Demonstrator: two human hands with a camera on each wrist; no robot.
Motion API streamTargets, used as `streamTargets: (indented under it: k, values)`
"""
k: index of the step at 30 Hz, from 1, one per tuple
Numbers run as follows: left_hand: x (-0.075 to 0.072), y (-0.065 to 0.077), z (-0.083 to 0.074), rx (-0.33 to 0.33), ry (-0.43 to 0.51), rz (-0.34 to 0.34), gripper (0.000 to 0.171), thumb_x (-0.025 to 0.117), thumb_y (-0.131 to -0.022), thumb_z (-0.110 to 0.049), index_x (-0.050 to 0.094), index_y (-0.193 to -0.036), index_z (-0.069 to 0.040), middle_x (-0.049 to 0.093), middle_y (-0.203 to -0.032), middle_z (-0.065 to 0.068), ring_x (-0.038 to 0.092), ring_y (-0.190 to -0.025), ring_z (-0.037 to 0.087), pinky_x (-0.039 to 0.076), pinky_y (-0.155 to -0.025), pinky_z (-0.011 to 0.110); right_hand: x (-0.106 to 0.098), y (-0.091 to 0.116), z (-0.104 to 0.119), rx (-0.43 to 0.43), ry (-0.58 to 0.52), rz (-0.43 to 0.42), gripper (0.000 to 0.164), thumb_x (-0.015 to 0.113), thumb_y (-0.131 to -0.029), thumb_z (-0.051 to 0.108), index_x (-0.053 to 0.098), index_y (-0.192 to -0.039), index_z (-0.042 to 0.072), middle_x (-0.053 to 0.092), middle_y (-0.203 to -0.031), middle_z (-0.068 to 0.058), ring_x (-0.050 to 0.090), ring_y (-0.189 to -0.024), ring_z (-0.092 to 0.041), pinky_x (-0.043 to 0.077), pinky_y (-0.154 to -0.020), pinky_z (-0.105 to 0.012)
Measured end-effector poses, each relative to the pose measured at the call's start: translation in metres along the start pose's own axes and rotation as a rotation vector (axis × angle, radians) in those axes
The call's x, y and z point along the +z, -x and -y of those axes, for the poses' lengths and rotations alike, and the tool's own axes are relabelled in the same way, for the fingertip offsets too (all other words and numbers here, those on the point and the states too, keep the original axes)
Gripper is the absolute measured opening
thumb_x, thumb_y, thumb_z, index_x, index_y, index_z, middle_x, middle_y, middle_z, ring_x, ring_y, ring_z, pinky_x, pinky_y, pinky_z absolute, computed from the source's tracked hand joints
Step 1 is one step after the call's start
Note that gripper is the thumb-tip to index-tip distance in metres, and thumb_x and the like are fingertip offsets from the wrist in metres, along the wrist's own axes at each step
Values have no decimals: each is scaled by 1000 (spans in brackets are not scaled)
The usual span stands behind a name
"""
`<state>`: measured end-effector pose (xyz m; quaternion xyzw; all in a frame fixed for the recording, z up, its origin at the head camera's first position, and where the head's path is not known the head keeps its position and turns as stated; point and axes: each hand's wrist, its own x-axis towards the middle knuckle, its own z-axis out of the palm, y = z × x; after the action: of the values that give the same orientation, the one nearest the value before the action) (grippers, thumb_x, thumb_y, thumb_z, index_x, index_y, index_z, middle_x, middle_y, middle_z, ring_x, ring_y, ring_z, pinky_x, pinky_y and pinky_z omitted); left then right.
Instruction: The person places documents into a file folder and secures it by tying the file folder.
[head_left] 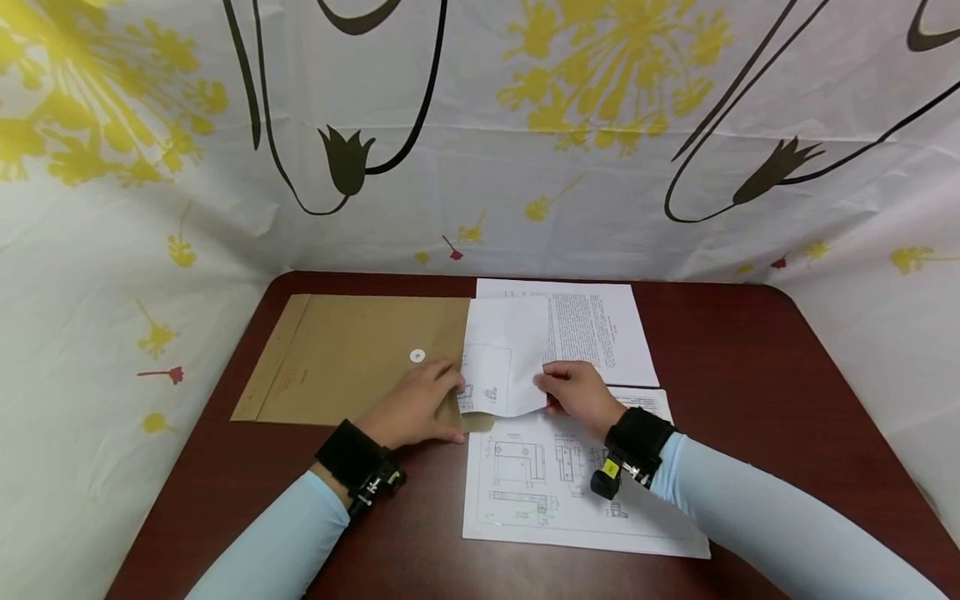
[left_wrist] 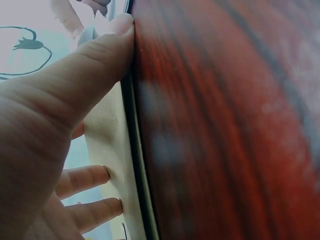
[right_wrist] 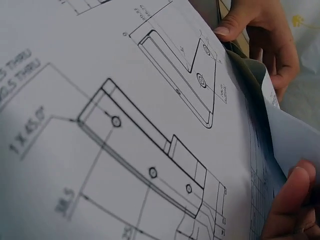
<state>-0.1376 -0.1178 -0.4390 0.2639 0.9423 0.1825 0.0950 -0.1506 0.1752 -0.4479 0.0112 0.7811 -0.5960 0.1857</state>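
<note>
A brown envelope with a white round button lies flat at the left of the table. My left hand rests on its right end, thumb at the near edge; in the left wrist view its fingers are spread against the brown paper. My right hand pinches the right edge of a white paper sheet, which bows up at the envelope's right end. Faint drawing lines show on that sheet. Its left side meets the envelope close to my left fingertips. Below it a strip of brown flap shows.
A sheet with technical drawings lies under my right wrist, large in the right wrist view. Behind it is a page of printed text. The dark red wooden table meets patterned white cloth at the back and sides.
</note>
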Motion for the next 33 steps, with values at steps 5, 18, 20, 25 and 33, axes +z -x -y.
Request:
streamTargets:
  k: [5,18,20,25,33]
  values:
    - [-1,1,0,5,-17,-3,69,86,-70,-57,59,-122,-20,40,-155,17,35,-145,34,27,-118,50,-1,-3,4,53,3,14,27,57,-101,28,66,-109,4,55,-68,-7,49,-57,-19,45,-57,-29]
    - [-1,0,-1,-14,-10,2,70,86,-70,-56,58,-122,-19,39,-155,17,35,-144,35,29,-118,50,9,-2,10,-3,71,36,22,60,-100,18,69,-112,1,51,-70,-3,46,-58,-16,50,-62,-28]
    - [-1,0,-1,-18,-6,1,70,86,-70,-56,58,-121,-19,39,-155,17,35,-144,35,29,-118,50,11,-2,9,12,61,38,23,61,-100,19,69,-113,2,47,-67,-2,44,-58,-16,50,-63,-29]
    - [-1,0,0,-18,-4,2,70,86,-70,-57,58,-122,-18,39,-155,17,35,-144,34,29,-118,50,15,-3,8,14,47,35,27,61,-100,21,69,-119,3,44,-64,-1,47,-60,-16,50,-63,-29]
    - [0,0,3,-3,-8,-15,68,87,-68,-58,58,-117,-20,40,-155,16,36,-144,35,30,-117,50,6,-5,4,-5,58,91,29,60,-101,21,67,-124,4,57,-77,-4,50,-67,-16,49,-64,-28]
